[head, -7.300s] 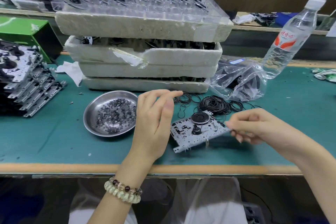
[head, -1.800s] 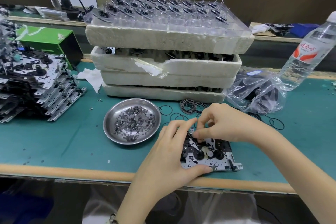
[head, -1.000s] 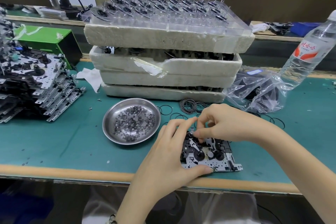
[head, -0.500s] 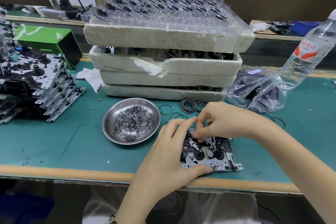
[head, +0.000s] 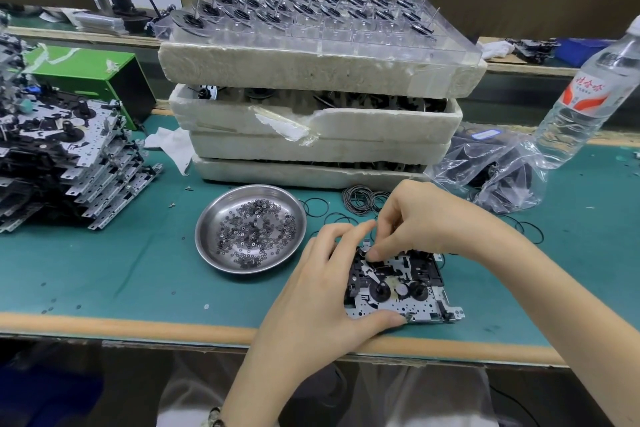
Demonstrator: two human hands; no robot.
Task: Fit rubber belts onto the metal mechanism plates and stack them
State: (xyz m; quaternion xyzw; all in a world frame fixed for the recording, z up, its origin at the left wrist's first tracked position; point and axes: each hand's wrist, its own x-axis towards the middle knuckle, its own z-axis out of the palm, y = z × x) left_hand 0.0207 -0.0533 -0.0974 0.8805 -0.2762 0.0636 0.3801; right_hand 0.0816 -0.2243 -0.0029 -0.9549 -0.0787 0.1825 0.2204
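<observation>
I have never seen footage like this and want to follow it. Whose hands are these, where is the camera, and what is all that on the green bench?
There is no machine here, only a person's two bare hands. One wide-angle camera worn on their head looks down at the bench.

The left hand grips a metal mechanism plate that lies at the bench's near edge. The right hand curls over the plate's far left corner and pinches at something there, but it is too small to tell what.

Loose rubber belts lie just behind the hands. A steel dish of tiny dark rings sits to the left. Further left is a stack of similar plates. Behind stand stacked foam trays, and to the right are a plastic bag and a water bottle.
</observation>
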